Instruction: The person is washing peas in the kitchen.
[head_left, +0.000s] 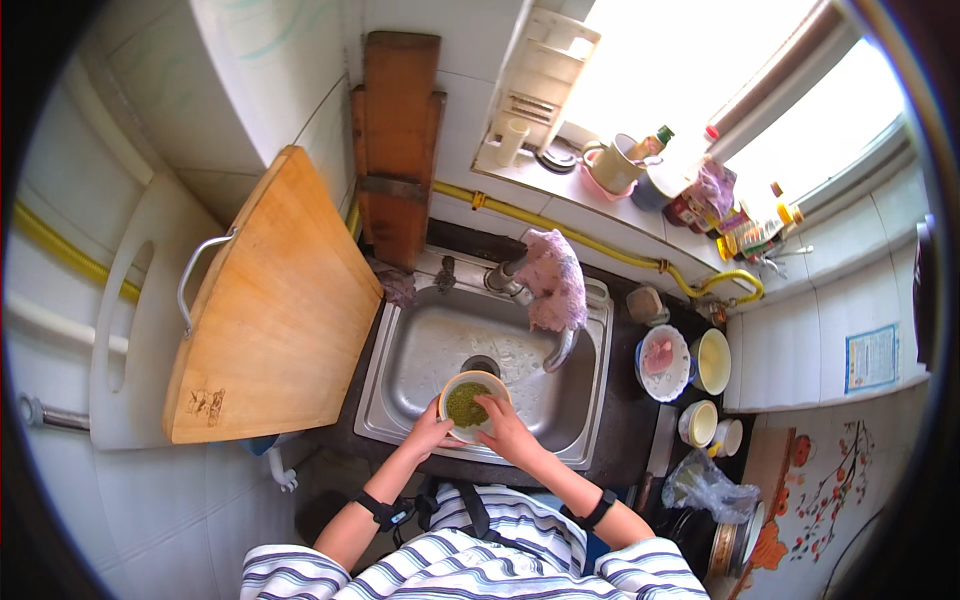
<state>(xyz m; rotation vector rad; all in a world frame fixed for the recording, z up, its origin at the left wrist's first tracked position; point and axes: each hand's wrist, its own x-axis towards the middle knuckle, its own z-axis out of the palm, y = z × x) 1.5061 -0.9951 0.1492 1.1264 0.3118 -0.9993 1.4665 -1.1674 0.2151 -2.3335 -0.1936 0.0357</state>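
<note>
Over the near part of the stainless steel sink (420, 352), a round bowl (504, 388) with an orange-yellow rim holds small green beans or grains (466, 405). My left hand (431, 431) grips the bowl at its lower left side. My right hand (504, 427) reaches over the near right rim, its fingertips at the green grains; whether they pinch any cannot be told. The drain (481, 364) shows partly behind the bowl. A faucet (559, 351) wrapped in a pink cloth (553, 281) stands beyond, to the right.
A large wooden cutting board (277, 322) leans at the left. Right of the sink are a white bowl (664, 364) with a pinkish piece inside, cups, a cleaver (661, 439) and a plastic bag (705, 487). Bottles and a mug (616, 165) line the windowsill. A yellow pipe (555, 223) runs along the wall.
</note>
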